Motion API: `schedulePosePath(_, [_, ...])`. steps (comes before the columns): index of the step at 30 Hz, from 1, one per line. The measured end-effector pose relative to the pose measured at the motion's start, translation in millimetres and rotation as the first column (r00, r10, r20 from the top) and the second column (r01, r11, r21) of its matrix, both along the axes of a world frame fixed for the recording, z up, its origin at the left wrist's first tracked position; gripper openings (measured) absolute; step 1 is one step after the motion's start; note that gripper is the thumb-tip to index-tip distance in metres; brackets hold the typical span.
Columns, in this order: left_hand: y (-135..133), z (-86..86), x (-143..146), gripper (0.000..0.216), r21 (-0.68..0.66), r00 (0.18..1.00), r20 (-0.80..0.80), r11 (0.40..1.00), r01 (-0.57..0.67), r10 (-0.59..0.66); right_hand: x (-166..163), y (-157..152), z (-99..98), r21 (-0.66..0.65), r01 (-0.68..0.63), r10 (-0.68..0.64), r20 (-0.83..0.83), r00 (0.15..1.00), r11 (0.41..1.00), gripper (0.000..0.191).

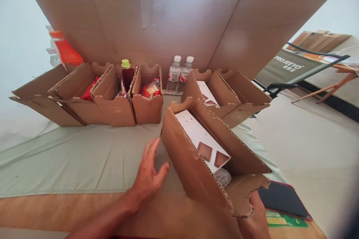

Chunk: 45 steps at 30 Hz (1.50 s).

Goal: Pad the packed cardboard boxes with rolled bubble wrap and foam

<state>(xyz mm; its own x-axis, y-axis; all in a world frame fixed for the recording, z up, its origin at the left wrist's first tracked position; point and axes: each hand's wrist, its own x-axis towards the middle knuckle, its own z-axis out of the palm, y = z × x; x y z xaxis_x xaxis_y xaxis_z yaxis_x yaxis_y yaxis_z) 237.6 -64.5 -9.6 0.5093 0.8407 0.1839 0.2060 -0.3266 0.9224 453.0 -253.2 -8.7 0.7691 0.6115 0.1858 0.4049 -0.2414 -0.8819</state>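
Observation:
An open-topped cardboard bin point(193, 171) stands at an angle in front of me. Inside it lie a white box with brown squares point(193, 130) and something of clear plastic point(223, 176). My right hand point(256, 216) grips the bin's near end at the notched edge, its fingers partly hidden behind the cardboard. To the left of the bin, my left hand point(148, 171) is open, fingers stretched out and thumb apart, holding nothing. A small gap shows between it and the bin's side wall.
Several more cardboard bins point(147, 114) line the back, some holding packets point(151, 89). Two clear bottles point(174, 76) stand mid-row before a tall cardboard panel point(174, 26). An orange bottle point(66, 50) leans at left. A dark flat pad point(286, 198) lies right; a folding chair point(291, 67) stands beyond.

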Motion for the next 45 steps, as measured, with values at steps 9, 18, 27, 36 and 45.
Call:
schedulePosePath(9, [-24, -11.8, 3, 0.106, -0.013, 0.944, -0.101, 0.949, 0.314, -0.314, -8, 47, 13.3, -0.026, -0.146, 0.147, 0.076, 0.986, 0.989, 0.028])
schedulePosePath(18, [21, -7.8, 14, 0.065, 0.042, 0.981, -0.116, 0.986, 0.161, -0.156, -16, 71, -14.5, 0.061, -0.188, 0.191, -0.059, 0.98, 0.98, 0.057])
schedulePosePath(27, [85, -4.1, 45, 0.011, 0.012, 0.987, -0.126, 0.995, -0.096, 0.096, -13, 79, -43.0, -0.002, -0.299, 0.297, 0.135, 0.945, 0.954, 0.042])
schedulePosePath(36, [94, -1.0, 63, 0.009, 0.062, 0.989, -0.071, 0.99, -0.127, 0.132, -21, 79, -38.5, -0.067, -0.305, 0.311, 0.312, 0.898, 0.95, 0.029])
schedulePosePath(45, [110, -5.0, 61, 0.019, 0.044, 0.982, -0.133, 0.991, -0.126, 0.131, -12, 81, -31.3, -0.123, -0.348, 0.369, 0.335, 0.867, 0.929, 0.028])
